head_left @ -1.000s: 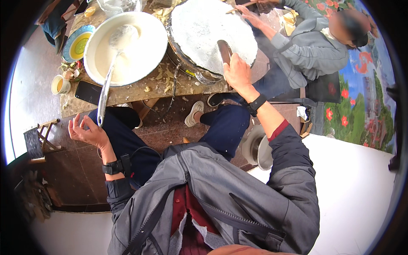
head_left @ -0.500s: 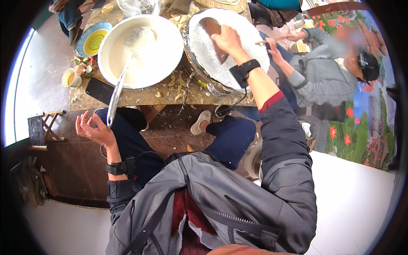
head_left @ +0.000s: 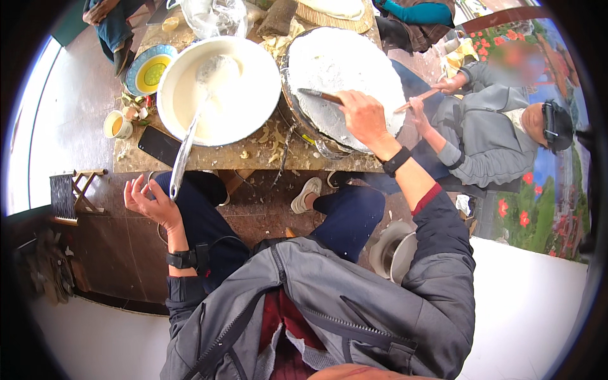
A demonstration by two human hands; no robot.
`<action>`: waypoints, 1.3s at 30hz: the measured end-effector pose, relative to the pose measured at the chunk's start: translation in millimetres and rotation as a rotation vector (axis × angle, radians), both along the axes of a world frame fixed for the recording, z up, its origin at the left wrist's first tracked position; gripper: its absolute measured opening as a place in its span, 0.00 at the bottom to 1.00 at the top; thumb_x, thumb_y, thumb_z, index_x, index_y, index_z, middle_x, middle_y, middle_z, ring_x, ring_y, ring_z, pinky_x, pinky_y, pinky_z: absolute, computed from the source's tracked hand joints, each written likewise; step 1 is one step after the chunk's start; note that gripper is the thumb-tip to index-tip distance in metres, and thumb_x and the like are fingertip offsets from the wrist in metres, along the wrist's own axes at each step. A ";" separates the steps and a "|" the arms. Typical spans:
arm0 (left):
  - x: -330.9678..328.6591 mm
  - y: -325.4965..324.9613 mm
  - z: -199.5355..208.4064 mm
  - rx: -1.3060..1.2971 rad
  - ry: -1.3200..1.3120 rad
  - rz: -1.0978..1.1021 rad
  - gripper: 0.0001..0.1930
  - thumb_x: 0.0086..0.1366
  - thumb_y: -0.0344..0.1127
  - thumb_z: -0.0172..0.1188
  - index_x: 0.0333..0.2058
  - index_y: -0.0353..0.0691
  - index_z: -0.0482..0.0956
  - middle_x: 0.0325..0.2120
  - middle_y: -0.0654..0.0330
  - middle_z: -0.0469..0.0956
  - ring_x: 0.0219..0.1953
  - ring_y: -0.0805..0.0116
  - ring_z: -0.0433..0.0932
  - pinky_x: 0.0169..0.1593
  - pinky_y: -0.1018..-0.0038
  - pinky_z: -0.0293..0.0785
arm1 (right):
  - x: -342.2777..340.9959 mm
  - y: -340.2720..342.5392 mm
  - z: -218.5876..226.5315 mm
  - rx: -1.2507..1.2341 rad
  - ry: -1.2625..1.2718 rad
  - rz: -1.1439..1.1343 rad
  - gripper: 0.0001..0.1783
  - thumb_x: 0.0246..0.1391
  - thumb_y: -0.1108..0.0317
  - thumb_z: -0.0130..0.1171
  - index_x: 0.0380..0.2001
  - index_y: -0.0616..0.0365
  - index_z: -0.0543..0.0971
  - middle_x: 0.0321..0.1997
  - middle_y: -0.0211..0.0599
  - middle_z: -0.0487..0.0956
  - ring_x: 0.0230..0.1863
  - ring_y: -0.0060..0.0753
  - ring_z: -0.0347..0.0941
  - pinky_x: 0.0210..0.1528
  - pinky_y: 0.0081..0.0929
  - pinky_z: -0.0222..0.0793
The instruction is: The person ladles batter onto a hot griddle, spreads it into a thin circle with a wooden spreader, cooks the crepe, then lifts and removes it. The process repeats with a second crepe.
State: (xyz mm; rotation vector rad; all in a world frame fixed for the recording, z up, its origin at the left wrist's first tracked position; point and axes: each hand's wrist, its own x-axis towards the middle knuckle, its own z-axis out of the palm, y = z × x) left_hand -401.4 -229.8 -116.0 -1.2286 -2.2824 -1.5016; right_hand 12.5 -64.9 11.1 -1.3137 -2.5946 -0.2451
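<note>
- Our right hand [head_left: 362, 115] is closed around a flat spreader [head_left: 322, 96] on the white batter of the round griddle [head_left: 335, 69], on the desk [head_left: 209, 158].
- Our left hand [head_left: 149, 202] hangs spread and empty, below the ladle [head_left: 187, 142] of the white bowl [head_left: 218, 88].

Bright, even daylight with soft shadows. The white batter in the wide white round basin [head_left: 218, 88] nearly blows out. Fisheye bending curves the edges inside a black rim; one face is blurred.

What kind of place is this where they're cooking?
Probably a street-side or courtyard pancake stall: a round griddle spread with white batter, a big white bowl of batter with a metal ladle, and a rough wooden worktable.
</note>
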 end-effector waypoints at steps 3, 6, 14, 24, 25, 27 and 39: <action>-0.9 0.2 -0.8 0.000 -0.009 -0.008 0.12 0.63 0.30 0.58 0.44 0.31 0.74 0.54 0.52 0.61 0.53 0.65 0.65 0.44 0.73 0.74 | 3.1 30.0 7.3 -0.242 0.124 -0.301 0.20 0.48 0.63 0.60 0.45 0.57 0.73 0.39 0.48 0.80 0.42 0.53 0.76 0.43 0.42 0.71; -2.9 2.8 -1.6 -0.015 0.067 -0.007 0.12 0.64 0.30 0.57 0.44 0.30 0.74 0.54 0.52 0.61 0.51 0.65 0.67 0.43 0.74 0.74 | 6.6 75.3 6.7 -0.312 0.128 -0.434 0.25 0.46 0.59 0.62 0.47 0.59 0.73 0.40 0.54 0.80 0.45 0.58 0.75 0.47 0.46 0.70; -3.9 7.9 -4.6 -0.063 0.091 0.015 0.11 0.64 0.32 0.58 0.43 0.32 0.76 0.54 0.53 0.61 0.50 0.65 0.69 0.44 0.73 0.73 | 33.6 169.4 -2.3 -0.300 0.120 -0.562 0.27 0.44 0.57 0.64 0.46 0.60 0.75 0.47 0.54 0.78 0.51 0.56 0.73 0.53 0.46 0.68; -6.2 11.9 -4.7 -0.057 0.145 0.029 0.11 0.64 0.31 0.57 0.43 0.32 0.76 0.53 0.51 0.62 0.49 0.64 0.69 0.43 0.74 0.74 | 87.7 227.4 -10.4 -0.400 0.245 -0.812 0.27 0.41 0.53 0.65 0.42 0.60 0.80 0.43 0.51 0.81 0.50 0.51 0.76 0.50 0.41 0.71; -6.7 11.5 -5.2 -0.060 0.127 0.034 0.11 0.64 0.31 0.57 0.43 0.32 0.76 0.53 0.51 0.62 0.49 0.64 0.69 0.43 0.74 0.74 | 91.4 229.9 -11.7 -0.350 0.267 -0.837 0.27 0.40 0.54 0.65 0.41 0.63 0.80 0.40 0.53 0.82 0.49 0.51 0.76 0.50 0.41 0.71; -7.4 9.7 -5.8 -0.064 0.121 0.045 0.11 0.64 0.31 0.57 0.43 0.32 0.76 0.53 0.52 0.62 0.49 0.64 0.70 0.43 0.74 0.74 | 98.5 230.6 -11.5 -0.319 0.256 -0.850 0.29 0.41 0.54 0.65 0.44 0.64 0.79 0.44 0.54 0.80 0.52 0.51 0.75 0.52 0.41 0.70; -5.8 12.6 -6.4 -0.029 0.112 0.038 0.10 0.64 0.29 0.58 0.43 0.32 0.76 0.53 0.53 0.62 0.48 0.65 0.70 0.41 0.75 0.74 | 83.5 150.0 3.4 -0.094 -0.048 -0.781 0.15 0.50 0.62 0.59 0.38 0.58 0.74 0.39 0.51 0.80 0.44 0.58 0.77 0.45 0.51 0.71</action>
